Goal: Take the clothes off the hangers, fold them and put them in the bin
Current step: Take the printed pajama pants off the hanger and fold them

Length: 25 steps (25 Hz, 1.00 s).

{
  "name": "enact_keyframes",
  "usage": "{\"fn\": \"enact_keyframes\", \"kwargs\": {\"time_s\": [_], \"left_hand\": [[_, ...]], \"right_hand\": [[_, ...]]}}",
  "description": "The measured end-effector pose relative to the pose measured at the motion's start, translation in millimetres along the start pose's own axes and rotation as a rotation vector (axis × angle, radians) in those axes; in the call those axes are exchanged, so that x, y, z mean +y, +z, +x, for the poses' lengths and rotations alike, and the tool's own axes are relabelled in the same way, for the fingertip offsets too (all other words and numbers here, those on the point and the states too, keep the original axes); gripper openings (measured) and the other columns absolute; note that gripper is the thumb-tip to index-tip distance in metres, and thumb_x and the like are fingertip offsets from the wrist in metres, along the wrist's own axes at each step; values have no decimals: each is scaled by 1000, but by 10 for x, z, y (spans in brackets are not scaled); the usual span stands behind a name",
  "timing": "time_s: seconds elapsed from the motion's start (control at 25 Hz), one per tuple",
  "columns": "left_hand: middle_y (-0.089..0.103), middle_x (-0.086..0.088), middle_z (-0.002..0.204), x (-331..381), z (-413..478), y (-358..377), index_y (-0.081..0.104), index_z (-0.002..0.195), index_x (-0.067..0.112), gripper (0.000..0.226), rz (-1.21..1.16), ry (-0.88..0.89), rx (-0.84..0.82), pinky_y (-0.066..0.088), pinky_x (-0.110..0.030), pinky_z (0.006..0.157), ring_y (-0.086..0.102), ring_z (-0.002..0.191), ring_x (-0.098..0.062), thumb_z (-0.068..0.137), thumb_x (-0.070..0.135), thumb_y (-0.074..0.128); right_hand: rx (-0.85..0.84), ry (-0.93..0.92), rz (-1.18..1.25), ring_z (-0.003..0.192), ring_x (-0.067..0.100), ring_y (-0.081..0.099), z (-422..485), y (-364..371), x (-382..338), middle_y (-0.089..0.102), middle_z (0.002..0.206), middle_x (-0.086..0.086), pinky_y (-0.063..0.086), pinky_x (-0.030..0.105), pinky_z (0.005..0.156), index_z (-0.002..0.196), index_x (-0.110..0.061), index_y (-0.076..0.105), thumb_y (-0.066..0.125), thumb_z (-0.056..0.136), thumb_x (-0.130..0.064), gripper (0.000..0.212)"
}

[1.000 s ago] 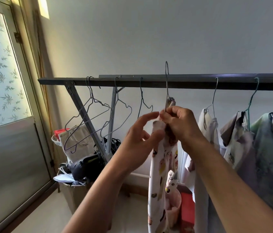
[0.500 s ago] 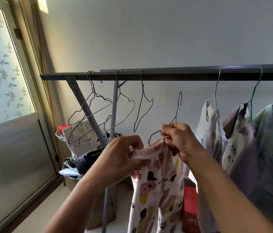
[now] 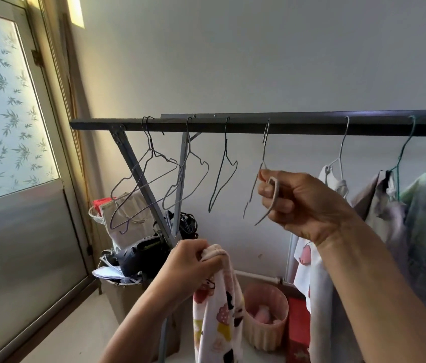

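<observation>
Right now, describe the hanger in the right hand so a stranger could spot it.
Find the dark rail across the white wall. Among the wire hangers on it, this hanger is the bare one nearest the hung clothes. Only it is gripped by the right hand.

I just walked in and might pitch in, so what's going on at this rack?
A person is taking laundry down. The right hand holds a bare wire hanger with its hook up at the rail, while the left hand grips a patterned garment that is already off it and hangs down. Empty hangers hang to the left; more clothes wait on hangers to the right.
</observation>
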<state>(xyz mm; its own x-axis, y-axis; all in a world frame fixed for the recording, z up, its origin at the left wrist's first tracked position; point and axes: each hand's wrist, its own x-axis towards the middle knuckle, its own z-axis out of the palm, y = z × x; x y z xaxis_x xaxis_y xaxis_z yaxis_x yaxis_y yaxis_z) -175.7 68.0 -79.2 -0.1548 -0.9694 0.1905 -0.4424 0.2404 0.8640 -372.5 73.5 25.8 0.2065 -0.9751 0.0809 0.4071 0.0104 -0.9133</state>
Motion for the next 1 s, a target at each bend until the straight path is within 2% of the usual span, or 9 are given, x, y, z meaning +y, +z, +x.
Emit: {"fn": "enact_keyframes", "kwargs": {"time_s": [0.08, 0.2, 0.36, 0.56, 0.68, 0.76, 0.84, 0.92, 1.0], "left_hand": [[69, -12, 69, -13, -6, 3, 68, 79, -1, 26, -122, -53, 10, 57, -35, 65, 67, 62, -19, 77, 23, 79], [68, -9, 70, -24, -56, -102, 69, 82, -1, 38, -307, -100, -52, 53, -28, 63, 66, 64, -20, 76, 35, 79], [70, -11, 76, -27, -87, -259, 77, 85, 6, 20, -539, -155, -12, 52, -28, 67, 65, 71, -19, 89, 11, 58], [73, -17, 90, 53, -146, -450, 78, 93, 10, 29, -597, -123, 17, 54, -36, 78, 67, 79, -24, 89, -4, 52], [71, -14, 93, 43, -140, -533, 78, 97, 13, 35, -656, -134, 31, 51, -36, 79, 64, 80, -22, 88, -6, 49], [63, -10, 91, 39, -146, -568, 77, 96, 11, 30, -722, -144, 33, 46, -30, 67, 58, 72, -16, 90, 2, 50], [59, -9, 90, 48, -150, -602, 76, 93, 12, 21, -766, -147, 42, 46, -28, 61, 56, 68, -14, 91, 15, 55], [62, -6, 87, 64, -139, -635, 75, 87, 15, 21, -764, -146, 41, 49, -28, 59, 58, 67, -14, 85, 30, 61], [63, -6, 88, 75, -130, -661, 77, 85, 17, 34, -757, -140, 12, 51, -29, 61, 60, 69, -15, 81, 46, 60]], "right_hand": [[58, -102, -109, 32, 7, 31, 61, 18, -102, 46, 54, 2, 23, 14, 34, 77, -11, 50, 46, 96, -7, 20], [185, -184, -286, 36, 8, 30, 292, -1, -211, 47, 59, 6, 21, 19, 38, 85, -10, 51, 46, 98, -8, 14], [278, -129, -375, 38, 9, 30, 532, -47, -209, 48, 62, 8, 23, 19, 37, 85, -9, 52, 46, 99, -7, 15], [292, -48, -472, 35, 10, 34, 585, -74, 50, 50, 61, 10, 27, 17, 37, 84, -5, 52, 47, 98, -6, 15], [396, -73, -675, 39, 14, 44, 583, -95, 139, 60, 67, 11, 34, 23, 47, 91, -2, 58, 48, 99, -22, 24], [516, -117, -1047, 65, 27, 59, 538, -101, 192, 66, 88, 14, 44, 34, 65, 100, -3, 59, 40, 99, -47, 48], [722, -317, -1444, 101, 38, 56, 463, -64, 248, 56, 113, 20, 42, 44, 84, 121, -6, 51, 35, 98, -54, 55], [796, -694, -1635, 109, 40, 50, 334, 86, 307, 51, 118, 22, 40, 47, 85, 127, -7, 47, 42, 98, -46, 49], [528, -1015, -1621, 103, 34, 54, 234, 315, 350, 58, 112, 14, 41, 42, 82, 119, -13, 57, 49, 96, -35, 33]]}}
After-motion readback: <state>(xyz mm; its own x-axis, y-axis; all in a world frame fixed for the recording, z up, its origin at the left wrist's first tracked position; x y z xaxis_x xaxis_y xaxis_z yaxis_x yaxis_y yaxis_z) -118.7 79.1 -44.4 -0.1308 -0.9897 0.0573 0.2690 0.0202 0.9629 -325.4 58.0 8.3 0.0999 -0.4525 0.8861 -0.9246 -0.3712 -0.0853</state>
